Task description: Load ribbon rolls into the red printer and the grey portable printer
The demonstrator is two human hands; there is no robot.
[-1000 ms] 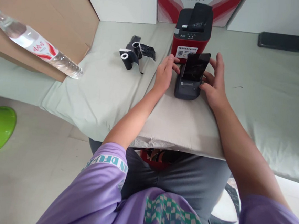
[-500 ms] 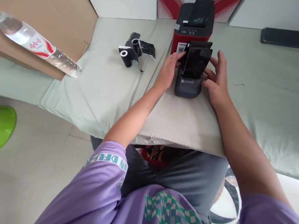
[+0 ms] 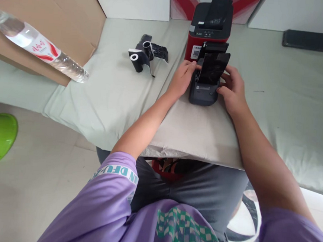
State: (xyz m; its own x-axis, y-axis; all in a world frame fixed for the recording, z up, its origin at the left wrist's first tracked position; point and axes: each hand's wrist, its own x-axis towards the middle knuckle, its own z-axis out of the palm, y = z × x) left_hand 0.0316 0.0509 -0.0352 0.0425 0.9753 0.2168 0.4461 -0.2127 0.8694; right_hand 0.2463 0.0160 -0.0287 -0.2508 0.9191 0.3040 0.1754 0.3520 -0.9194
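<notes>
A small dark grey label printer (image 3: pixel 203 97) stands on the cloth-covered surface, its lid (image 3: pixel 216 47) raised. A sheet of shiny black film (image 3: pixel 214 68) sticks up out of it. My left hand (image 3: pixel 181 78) grips the printer's left side, the index finger reaching in beside the film. On the other side my right hand (image 3: pixel 233 88) is closed against the printer, thumb near the front and fingers bent behind the film's edge. The far fingertips of both hands are partly hidden.
Right behind stands a red and black printer (image 3: pixel 193 32) with black film on top. To the left lie black ribbon rolls (image 3: pixel 137 63) and a water bottle (image 3: pixel 41 44) leaning on cardboard (image 3: pixel 73 28). A black oblong case (image 3: pixel 310 41) lies at the far right.
My left index finger has come down from the raised lid to the printer's side. My right fingers, stretched upward before, have lowered and curled in against the printer. The lid has shifted slightly.
</notes>
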